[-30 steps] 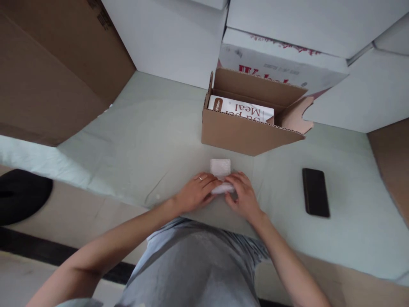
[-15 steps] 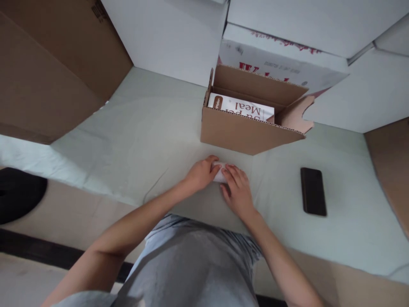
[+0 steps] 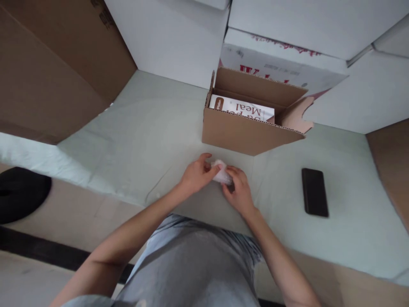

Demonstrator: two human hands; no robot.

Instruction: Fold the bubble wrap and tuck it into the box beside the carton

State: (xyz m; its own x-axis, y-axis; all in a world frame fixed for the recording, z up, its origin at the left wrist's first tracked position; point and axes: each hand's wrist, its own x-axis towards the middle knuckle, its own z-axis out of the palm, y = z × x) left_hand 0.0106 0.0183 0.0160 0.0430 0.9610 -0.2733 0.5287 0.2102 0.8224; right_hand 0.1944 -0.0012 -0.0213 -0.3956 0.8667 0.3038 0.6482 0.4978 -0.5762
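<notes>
A small white padded wrap (image 3: 221,172) lies on the pale green table cover (image 3: 137,140), bunched into a roll between both my hands. My left hand (image 3: 195,176) pinches its left end with curled fingers. My right hand (image 3: 239,192) grips its right end from below. Just beyond them stands an open brown cardboard box (image 3: 249,132) holding a white carton printed "Super Meal" (image 3: 244,109).
A black phone (image 3: 315,192) lies flat on the cover to the right. Large white boxes (image 3: 287,25) are stacked at the back, a big brown carton (image 3: 54,72) at the left, another brown box (image 3: 393,162) at the right edge. A black round object (image 3: 21,192) sits low left.
A second ago the white wrap lay partly flat with its far end showing; my hands have rolled it forward and now hold it bunched up between the fingers.
</notes>
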